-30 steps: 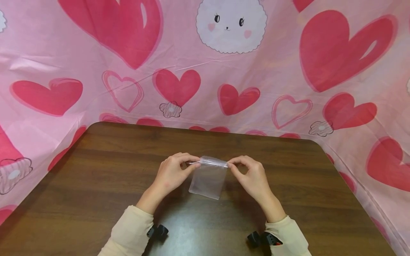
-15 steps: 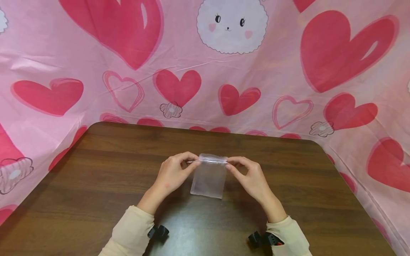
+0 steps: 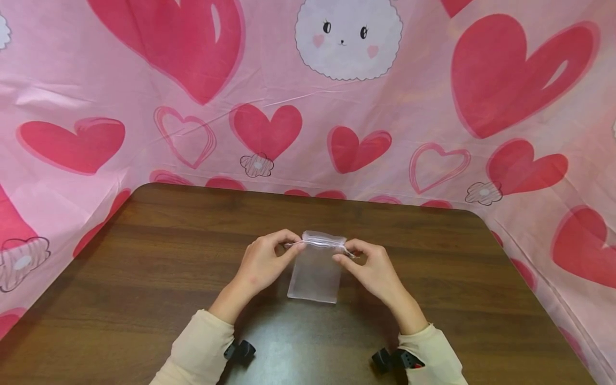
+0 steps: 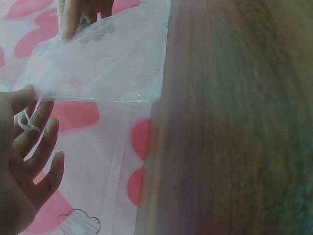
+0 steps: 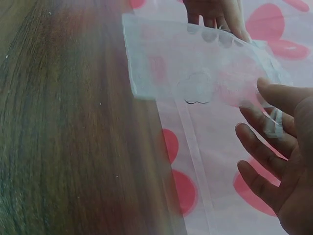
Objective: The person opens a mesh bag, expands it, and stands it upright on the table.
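A sheer white drawstring pouch (image 3: 315, 272) hangs flat above the table between the two hands, its gathered top edge upward. My left hand (image 3: 264, 259) pinches the pouch's upper left corner between thumb and index finger, with white cord ends beside the fingertips. At the upper right corner my right hand (image 3: 375, 267) holds the pouch loosely, thumb in front and fingers behind. A white drawstring loop (image 5: 275, 123) lies across the right fingers in the right wrist view. In the left wrist view another cord loop (image 4: 27, 121) hangs by the left fingers. The pouch looks flat, with nothing visible inside.
The brown wooden table (image 3: 144, 267) spreads under both hands. A pink cloth printed with hearts (image 3: 269, 128) hangs behind the table and along its sides. Black wrist cameras (image 3: 240, 351) sit at the sleeve cuffs.
The pouch has shifted slightly right and now hangs straighter. My right thumb has moved down and apart from the index finger, and cord ends now show past the right fingers.
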Demonstrator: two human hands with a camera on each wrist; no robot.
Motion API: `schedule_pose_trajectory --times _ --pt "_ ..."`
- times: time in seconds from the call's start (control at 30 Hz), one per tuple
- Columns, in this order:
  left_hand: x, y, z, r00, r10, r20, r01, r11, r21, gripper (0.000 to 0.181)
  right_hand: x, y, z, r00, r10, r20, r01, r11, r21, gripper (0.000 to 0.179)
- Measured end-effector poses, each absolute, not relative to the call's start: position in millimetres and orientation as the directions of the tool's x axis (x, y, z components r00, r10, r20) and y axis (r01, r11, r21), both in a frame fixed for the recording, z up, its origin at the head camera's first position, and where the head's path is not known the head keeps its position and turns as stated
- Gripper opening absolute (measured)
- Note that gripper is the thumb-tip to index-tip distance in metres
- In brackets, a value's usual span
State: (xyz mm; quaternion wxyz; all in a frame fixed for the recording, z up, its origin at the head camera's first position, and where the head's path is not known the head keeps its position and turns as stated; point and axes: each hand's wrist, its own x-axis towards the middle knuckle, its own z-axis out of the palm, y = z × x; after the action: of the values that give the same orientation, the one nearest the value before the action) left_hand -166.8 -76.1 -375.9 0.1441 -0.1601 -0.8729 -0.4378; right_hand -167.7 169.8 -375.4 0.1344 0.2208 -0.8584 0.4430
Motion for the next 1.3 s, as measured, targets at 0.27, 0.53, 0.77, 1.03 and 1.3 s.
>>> schedule_pose_trajectory --times 0.27,0.53,0.77,1.03,1.3 --pt "-167.0 -75.3 -379.1 -0.901 0.200 0.386 0.429 0.554 0.714 0.012 -168.0 169.5 -376.3 -0.876 -0.205 0.437 -0.478 0.488 -0.730 0.010" --pt "-167.3 -75.1 -380.8 -0.909 0.234 0.346 0.417 0.553 0.722 0.012 -167.3 169.7 -373.7 -0.884 -0.138 0.447 -0.457 0.464 -0.759 0.010" --pt "-167.6 -73.8 -381.1 -0.908 0.246 0.339 0.418 0.563 0.713 0.011 -166.7 170.1 -371.3 -0.889 -0.099 0.447 -0.445 0.411 -0.795 0.009" --pt "-168.3 -72.5 -381.1 -0.889 0.211 0.406 0.450 0.565 0.692 0.009 -166.4 168.9 -369.2 -0.901 -0.101 0.423 -0.432 0.318 -0.844 0.008" --pt "-168.0 -72.9 -381.0 -0.876 0.142 0.461 0.457 0.551 0.698 0.009 -166.6 169.8 -369.8 -0.911 -0.122 0.395 -0.412 0.312 -0.856 0.012"
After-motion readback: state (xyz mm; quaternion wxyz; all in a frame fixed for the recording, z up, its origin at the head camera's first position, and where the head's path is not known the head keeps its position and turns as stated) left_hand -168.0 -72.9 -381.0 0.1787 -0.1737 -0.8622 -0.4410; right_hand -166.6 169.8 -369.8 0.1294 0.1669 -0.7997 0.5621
